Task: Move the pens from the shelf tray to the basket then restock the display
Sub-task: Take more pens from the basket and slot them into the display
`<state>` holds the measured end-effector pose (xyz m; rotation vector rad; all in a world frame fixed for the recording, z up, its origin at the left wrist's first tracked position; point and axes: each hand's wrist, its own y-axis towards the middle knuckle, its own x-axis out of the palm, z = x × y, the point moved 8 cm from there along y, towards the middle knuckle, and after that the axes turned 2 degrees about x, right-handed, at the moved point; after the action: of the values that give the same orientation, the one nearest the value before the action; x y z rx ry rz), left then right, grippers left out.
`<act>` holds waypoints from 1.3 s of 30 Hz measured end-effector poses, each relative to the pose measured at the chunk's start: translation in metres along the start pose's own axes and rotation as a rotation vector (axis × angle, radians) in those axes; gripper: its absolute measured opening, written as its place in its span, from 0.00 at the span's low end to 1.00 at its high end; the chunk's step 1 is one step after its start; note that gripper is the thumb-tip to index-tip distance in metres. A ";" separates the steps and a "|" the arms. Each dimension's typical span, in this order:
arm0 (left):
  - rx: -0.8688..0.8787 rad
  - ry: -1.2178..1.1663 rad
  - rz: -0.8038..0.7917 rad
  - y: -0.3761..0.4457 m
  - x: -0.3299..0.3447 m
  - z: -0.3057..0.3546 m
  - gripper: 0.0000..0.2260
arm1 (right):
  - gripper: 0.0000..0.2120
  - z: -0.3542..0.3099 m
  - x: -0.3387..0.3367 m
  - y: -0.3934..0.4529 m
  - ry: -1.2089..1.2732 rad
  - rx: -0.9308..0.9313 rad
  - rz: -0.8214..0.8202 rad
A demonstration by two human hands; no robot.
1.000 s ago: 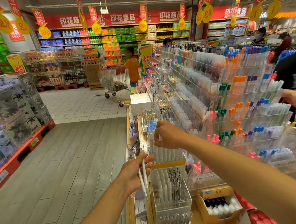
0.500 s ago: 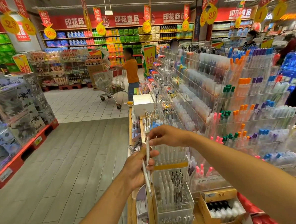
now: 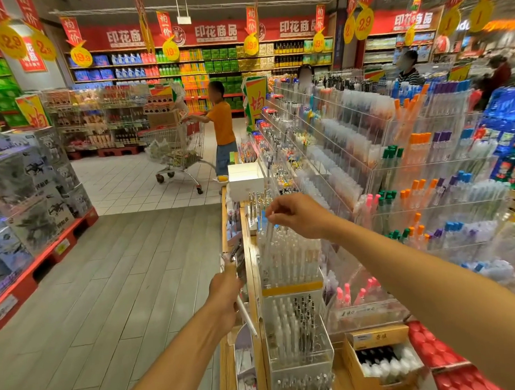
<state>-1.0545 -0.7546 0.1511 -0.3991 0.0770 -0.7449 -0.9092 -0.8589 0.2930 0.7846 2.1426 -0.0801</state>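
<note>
Supermarket stationery aisle, viewed down over the person's two bare arms. Landmark: the clear acrylic pen tray (image 3: 289, 260) at the near end of the display shelf.

Right hand (image 3: 299, 215) — raised above the tray's back edge, thumb and forefinger pinching the top of one clear pen (image 3: 269, 233), which hangs tilted with its lower end among the pens standing in the tray. Remaining fingers curled.

Left hand (image 3: 224, 290) — left of the tray and lower, beside the shelf's wooden edge, fingers wrapped around a small bundle of white pens (image 3: 247, 317); their tips slant down and toward the tray. Exact count cannot be told.

Below the tray, a second clear bin (image 3: 297, 328) holds white and dark pens upright. To the tray's right, tiered acrylic racks (image 3: 400, 186) carry markers with orange, green, blue and pink caps. A cardboard box (image 3: 380, 356) of dark-capped items sits right of the lower bin.

Beyond the tray, a shopper in an orange shirt (image 3: 222, 127) stands at a trolley (image 3: 178, 151).
</note>
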 end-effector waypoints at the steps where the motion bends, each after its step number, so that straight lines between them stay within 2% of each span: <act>1: 0.010 0.036 -0.007 0.002 0.000 0.000 0.13 | 0.05 0.000 0.002 0.000 -0.057 -0.012 0.005; 3: 0.022 0.077 -0.038 0.007 0.002 -0.001 0.06 | 0.05 0.001 0.008 0.000 -0.135 -0.030 0.014; 8: 0.097 0.128 -0.145 0.003 0.011 0.008 0.06 | 0.07 0.003 0.022 0.004 -0.251 -0.046 0.001; 18: 0.348 0.095 -0.099 0.006 0.002 0.039 0.03 | 0.05 0.012 0.035 0.008 -0.288 0.001 -0.017; 21: 0.409 0.168 -0.106 0.007 0.006 0.045 0.04 | 0.05 0.012 0.042 0.012 -0.299 0.015 -0.035; 27: 0.556 0.459 -0.105 0.009 0.017 0.057 0.07 | 0.05 0.014 0.049 0.023 -0.305 0.117 -0.109; 30: 0.631 0.569 -0.092 0.009 0.023 0.061 0.09 | 0.08 0.014 0.055 0.026 -0.403 0.129 -0.098; 34: 0.715 0.637 -0.085 0.009 0.030 0.066 0.06 | 0.08 0.016 0.056 0.028 -0.417 0.121 -0.101; 36: 0.733 0.647 -0.103 0.010 0.032 0.068 0.04 | 0.09 0.016 0.050 0.023 -0.380 0.086 -0.076; 39: 0.722 0.655 -0.122 0.013 0.035 0.069 0.11 | 0.15 0.025 0.034 0.011 -0.283 0.058 0.035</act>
<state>-1.0061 -0.7475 0.2121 0.5430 0.3874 -0.9437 -0.9017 -0.8408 0.2539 0.7938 1.8653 -0.2230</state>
